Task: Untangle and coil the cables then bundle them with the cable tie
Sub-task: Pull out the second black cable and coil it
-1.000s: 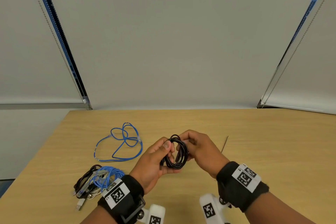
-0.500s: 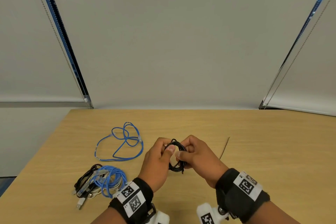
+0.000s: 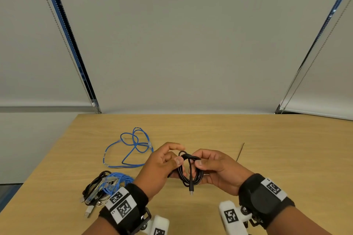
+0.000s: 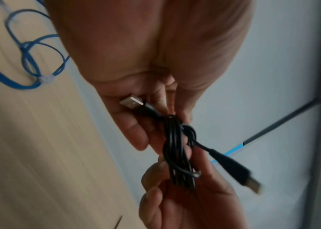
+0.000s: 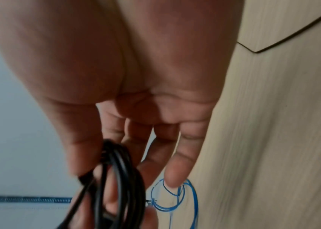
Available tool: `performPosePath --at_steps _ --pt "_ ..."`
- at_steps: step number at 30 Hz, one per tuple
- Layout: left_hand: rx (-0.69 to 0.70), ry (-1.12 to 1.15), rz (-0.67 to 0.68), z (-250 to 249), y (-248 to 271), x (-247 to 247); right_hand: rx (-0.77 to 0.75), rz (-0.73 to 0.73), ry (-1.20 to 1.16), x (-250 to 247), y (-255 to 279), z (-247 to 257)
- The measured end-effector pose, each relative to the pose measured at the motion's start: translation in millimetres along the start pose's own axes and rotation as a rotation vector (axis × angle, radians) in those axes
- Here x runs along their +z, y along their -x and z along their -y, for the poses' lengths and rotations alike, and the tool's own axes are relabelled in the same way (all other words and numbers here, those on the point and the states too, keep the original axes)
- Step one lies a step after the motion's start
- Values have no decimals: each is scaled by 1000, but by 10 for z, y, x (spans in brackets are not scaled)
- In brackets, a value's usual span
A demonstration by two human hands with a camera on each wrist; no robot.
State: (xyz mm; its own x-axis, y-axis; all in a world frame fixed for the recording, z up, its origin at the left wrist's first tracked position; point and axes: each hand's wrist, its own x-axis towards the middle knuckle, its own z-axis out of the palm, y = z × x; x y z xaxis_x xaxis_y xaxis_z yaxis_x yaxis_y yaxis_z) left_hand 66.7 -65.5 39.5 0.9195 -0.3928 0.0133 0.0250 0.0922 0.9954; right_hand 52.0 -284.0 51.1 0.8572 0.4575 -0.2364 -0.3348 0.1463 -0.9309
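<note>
Both my left hand (image 3: pixel 158 166) and right hand (image 3: pixel 217 170) pinch the black cable coil (image 3: pixel 190 170) between them, its loose plug end (image 3: pixel 191 191) hanging downward.

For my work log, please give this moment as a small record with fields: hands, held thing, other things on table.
left hand: grips the black USB cable coil
right hand: pinches the same coil at its top
coil state: looped, held above the wooden table; one plug hangs down
loose blue cable: uncoiled, far left of the hands
cable pile: black and blue, near left
thin dark cable tie: right of the hands
</note>
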Motion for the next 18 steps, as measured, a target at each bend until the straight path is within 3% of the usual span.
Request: performPosePath --at_steps 3,6,8,10,18 --pt "-8 -178 -116 59 -18 16 -2 -180 229 112 -52 -3" --pt "-5 -200 -245 129 -30 66 -26 -325 652 277 -103 43" --pt "-34 -137 -245 158 -36 68 -73 -357 983 325 -127 41" --pt "-83 -66 -185 158 -24 23 -87 -346 1128 333 -134 64" --pt "-122 117 -26 122 129 -301 13 -115 671 344 -130 183"
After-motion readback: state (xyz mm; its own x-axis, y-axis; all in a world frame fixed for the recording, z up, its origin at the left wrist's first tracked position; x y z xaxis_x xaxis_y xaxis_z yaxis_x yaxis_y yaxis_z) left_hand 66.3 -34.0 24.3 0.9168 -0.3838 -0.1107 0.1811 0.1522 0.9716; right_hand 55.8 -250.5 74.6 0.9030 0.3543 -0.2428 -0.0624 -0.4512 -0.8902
